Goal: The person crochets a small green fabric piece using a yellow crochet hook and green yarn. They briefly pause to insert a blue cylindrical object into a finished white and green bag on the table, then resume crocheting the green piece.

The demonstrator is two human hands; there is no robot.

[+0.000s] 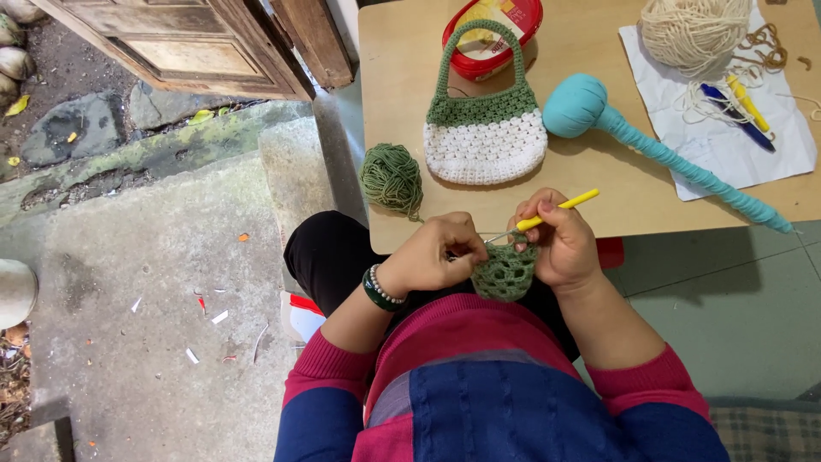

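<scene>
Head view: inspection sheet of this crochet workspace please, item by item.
Surface: light wooden table, its near edge at the person's knees.
Job's things: green crochet mesh piece held in both hands; yellow-handled crochet hook in the right hand; green yarn ball at the table's left edge.
Clutter: green-and-white crocheted handbag, red plastic tub, teal wrapped club-shaped form, cream yarn ball, pens on a white sheet.
Grippers: left hand pinches the mesh; right hand grips the hook.
Cables: nothing seen.
Surroundings: concrete floor, wooden door.

Hands (496,248) on green crochet piece (506,274)
</scene>
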